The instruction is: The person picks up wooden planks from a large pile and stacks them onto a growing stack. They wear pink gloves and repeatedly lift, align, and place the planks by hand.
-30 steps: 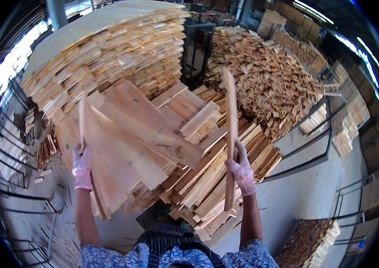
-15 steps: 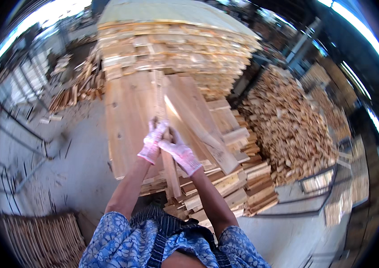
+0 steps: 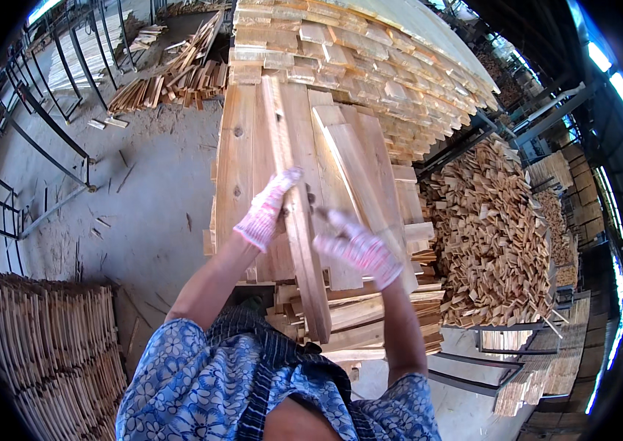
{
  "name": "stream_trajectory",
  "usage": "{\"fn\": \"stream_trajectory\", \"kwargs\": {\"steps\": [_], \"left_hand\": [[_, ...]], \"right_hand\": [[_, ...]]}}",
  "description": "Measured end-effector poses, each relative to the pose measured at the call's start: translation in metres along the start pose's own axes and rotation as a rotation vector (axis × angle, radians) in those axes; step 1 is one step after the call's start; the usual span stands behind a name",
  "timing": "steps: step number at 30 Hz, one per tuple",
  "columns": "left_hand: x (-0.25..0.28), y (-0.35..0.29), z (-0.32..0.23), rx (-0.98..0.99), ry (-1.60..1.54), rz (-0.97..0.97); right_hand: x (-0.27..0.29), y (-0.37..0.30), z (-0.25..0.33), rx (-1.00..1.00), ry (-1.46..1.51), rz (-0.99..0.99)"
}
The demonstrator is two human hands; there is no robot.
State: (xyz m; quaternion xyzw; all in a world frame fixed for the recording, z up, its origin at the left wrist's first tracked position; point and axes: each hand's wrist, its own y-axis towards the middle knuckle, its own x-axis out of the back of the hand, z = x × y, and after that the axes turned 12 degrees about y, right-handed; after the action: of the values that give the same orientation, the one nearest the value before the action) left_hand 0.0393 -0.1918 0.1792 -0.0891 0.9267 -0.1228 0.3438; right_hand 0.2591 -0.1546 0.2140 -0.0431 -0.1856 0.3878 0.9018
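My left hand (image 3: 270, 209), in a white and pink knit glove, grips a long narrow wooden board (image 3: 302, 253). The board is tilted up on its edge, its near end close to my body, with a dark knot near its far end. My right hand (image 3: 359, 250), gloved alike and blurred by motion, is just right of the board, apart from it, with its fingers spread and nothing in them. Below both hands lie wide flat planks (image 3: 239, 154) side by side. A loose plank (image 3: 359, 165) rests at a slant on top of them, to the right.
A tall stack of boards (image 3: 355, 51) stands just beyond the planks. Shorter pieces (image 3: 363, 316) are piled near my body. A heap of small wood blocks (image 3: 491, 235) is at right. Upright slats (image 3: 54, 345) stand lower left, with metal racks (image 3: 54, 132) at far left.
My right hand has come off the board and moved right; both hands were together on it before. My view has swung, and the board now shows more of its length.
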Motion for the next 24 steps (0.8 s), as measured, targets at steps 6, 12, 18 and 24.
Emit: {"fn": "stream_trajectory", "kwargs": {"steps": [6, 12, 18, 24], "left_hand": [[0.036, -0.073, 0.005, -0.254, -0.025, -0.018], [0.063, -0.152, 0.020, -0.284, -0.035, -0.146], [0.088, -0.216, 0.049, -0.308, -0.084, -0.373], [0.092, -0.243, 0.146, 0.071, -0.181, -0.407]], "right_hand": [[0.059, 0.083, -0.010, -0.405, -0.892, -0.424], [0.082, 0.116, -0.069, -0.163, -0.773, -0.542], [0.092, 0.167, -0.042, -0.221, -0.810, -0.312], [0.096, 0.179, -0.034, -0.310, -0.917, -0.217]]}}
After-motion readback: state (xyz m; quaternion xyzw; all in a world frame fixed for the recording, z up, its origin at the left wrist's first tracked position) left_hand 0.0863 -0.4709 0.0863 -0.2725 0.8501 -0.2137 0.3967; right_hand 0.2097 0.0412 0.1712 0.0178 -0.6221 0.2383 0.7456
